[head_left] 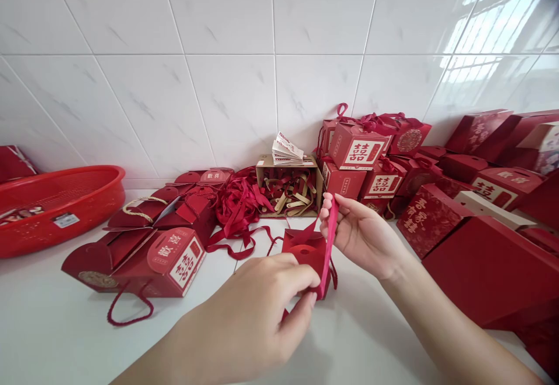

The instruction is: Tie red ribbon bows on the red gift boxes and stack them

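A red ribbon (331, 239) stretches between my two hands, running up and slightly right over a small red gift box (303, 247). My left hand (266, 309) pinches its lower end between thumb and forefinger. Higher up, my right hand (356, 230) holds the upper end in its fingertips. The gift box stands on the white counter with a dark red cord at its sides; my left hand covers much of its front. Whether the ribbon is fastened to the box, I cannot tell.
Red gift boxes (159, 262) stand at left beside a red plastic basin (87, 198). Behind lie a heap of red ribbons (238, 198) and an open carton (289, 190) of tagged cords, with paper cards (287, 149) on top. Stacked boxes (362, 147) fill the right, against a tiled wall.
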Tool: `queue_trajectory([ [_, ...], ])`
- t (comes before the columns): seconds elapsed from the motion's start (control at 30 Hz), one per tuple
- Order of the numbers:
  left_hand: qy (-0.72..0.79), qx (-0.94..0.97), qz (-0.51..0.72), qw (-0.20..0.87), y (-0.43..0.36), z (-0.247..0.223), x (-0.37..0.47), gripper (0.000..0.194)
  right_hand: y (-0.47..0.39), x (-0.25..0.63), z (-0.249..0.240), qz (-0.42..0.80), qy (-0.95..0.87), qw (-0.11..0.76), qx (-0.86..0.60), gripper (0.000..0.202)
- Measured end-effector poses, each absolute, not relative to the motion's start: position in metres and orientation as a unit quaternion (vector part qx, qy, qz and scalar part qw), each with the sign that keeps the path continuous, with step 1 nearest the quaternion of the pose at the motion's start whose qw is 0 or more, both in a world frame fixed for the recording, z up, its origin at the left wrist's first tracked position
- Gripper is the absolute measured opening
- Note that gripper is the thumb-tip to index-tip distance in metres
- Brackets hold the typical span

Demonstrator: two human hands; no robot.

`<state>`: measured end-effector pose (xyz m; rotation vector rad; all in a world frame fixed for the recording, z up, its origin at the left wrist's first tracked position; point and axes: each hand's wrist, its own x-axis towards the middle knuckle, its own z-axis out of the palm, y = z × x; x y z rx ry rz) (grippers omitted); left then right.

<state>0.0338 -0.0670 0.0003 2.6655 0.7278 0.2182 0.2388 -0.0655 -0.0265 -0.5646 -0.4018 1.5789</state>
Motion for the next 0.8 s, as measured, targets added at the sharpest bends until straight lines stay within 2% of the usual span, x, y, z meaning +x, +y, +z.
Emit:
queue_trajectory([
  [0.17,0.237,0.952,0.014,0.193,-0.065,-0.003,0.035,0.016,-0.06,0.245,-0.028,0.664,-0.17,0.676,-0.27,0.014],
  [0.53,0.215,0.965,-0.089,0.124,-0.069,-0.014,0.043,0.011,-0.059,0.264,-0.02,0.631,-0.109,0.716,-0.278,0.02],
  [0.8,0.211,0.964,-0.131,0.093,-0.07,-0.015,0.041,0.016,-0.069,0.29,-0.009,0.534,-0.22,0.755,-0.311,0.026],
])
